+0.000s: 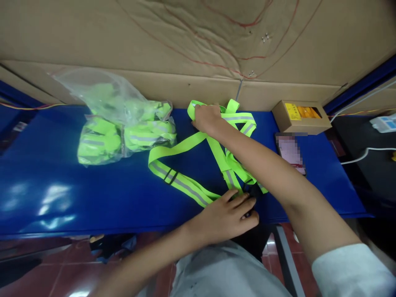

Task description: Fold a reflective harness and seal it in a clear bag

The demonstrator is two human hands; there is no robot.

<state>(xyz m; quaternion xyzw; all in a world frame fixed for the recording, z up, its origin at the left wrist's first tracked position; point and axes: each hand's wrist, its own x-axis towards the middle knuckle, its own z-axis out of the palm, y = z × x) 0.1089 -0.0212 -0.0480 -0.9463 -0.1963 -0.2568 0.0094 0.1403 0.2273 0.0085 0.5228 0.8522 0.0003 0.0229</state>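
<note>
A neon-green reflective strap vest [182, 165] lies spread on the blue table [46, 181]. My right hand [206, 118] reaches to the far edge and grips the vest's upper loops, fingers closed on the straps. My left hand [230, 212] rests at the near edge, fingers pressed down on the vest's lower end by its black buckle [252, 190]. One strap loops out to the left between both hands.
A clear plastic bag [120, 123] of several folded green vests lies at the back left. A small cardboard box [301, 116] with a yellow label stands at the back right, a phone [291, 150] beside it. Cardboard lines the wall behind. White cable and power strip at right.
</note>
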